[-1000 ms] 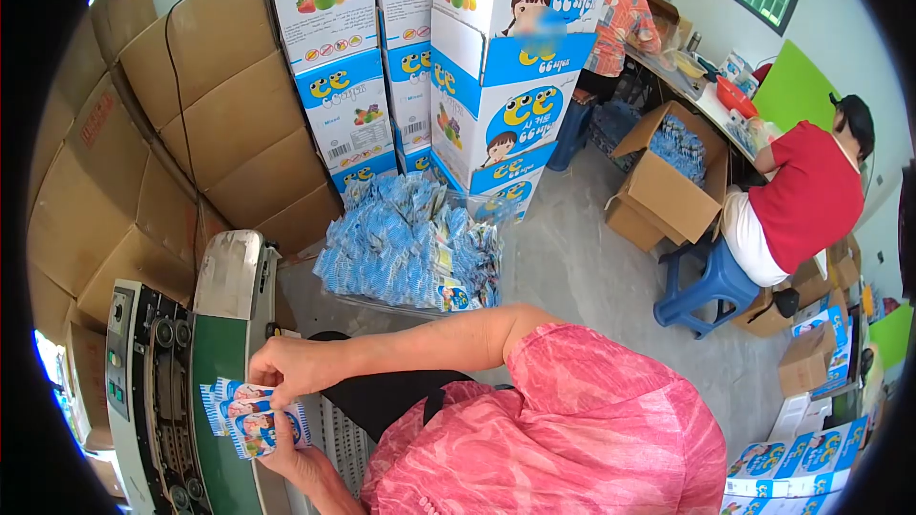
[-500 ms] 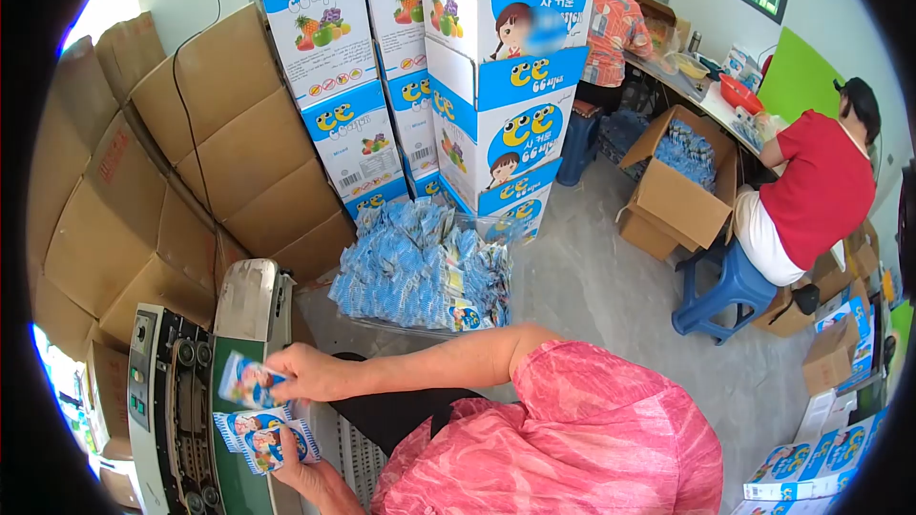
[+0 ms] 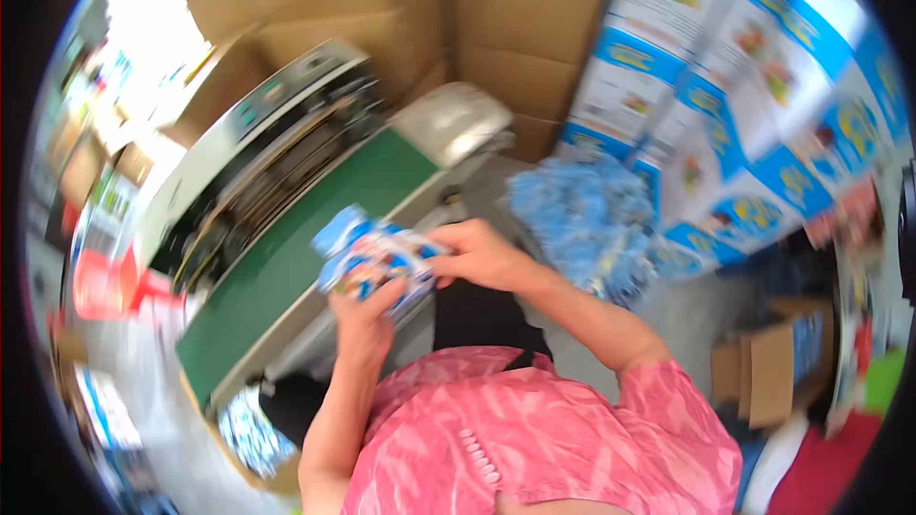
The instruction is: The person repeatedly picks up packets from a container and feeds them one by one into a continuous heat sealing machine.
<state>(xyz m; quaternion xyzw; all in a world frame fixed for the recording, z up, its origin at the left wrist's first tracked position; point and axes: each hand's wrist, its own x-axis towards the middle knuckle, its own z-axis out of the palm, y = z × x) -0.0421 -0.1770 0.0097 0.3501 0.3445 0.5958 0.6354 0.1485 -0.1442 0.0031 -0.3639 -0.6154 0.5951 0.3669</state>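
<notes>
A bunch of blue and white printed packets [image 3: 367,253] is held up over the near edge of a machine's green belt [image 3: 315,253]. My left hand [image 3: 364,313] is closed around the bunch from below, thumb over its front. At the bunch's right side, my right hand [image 3: 482,253] is closed, its fingertips pinching a packet edge. Motion blur hides how the packets lie between the fingers. Behind the belt runs the band sealer [image 3: 272,167], with its rollers and control panel.
A heap of blue packets [image 3: 587,215] sits on the floor to the right. Stacked printed cartons [image 3: 630,76] rise behind it, beside tall brown cardboard [image 3: 520,29]. A red plastic item [image 3: 110,286] stands at left. An open carton [image 3: 778,367] lies at right, near a person's red sleeve [image 3: 830,467].
My view has swung left, bringing the sealer nearer the middle. My right hand, earlier holding one packet out over the belt, has come to the bunch in my left hand.
</notes>
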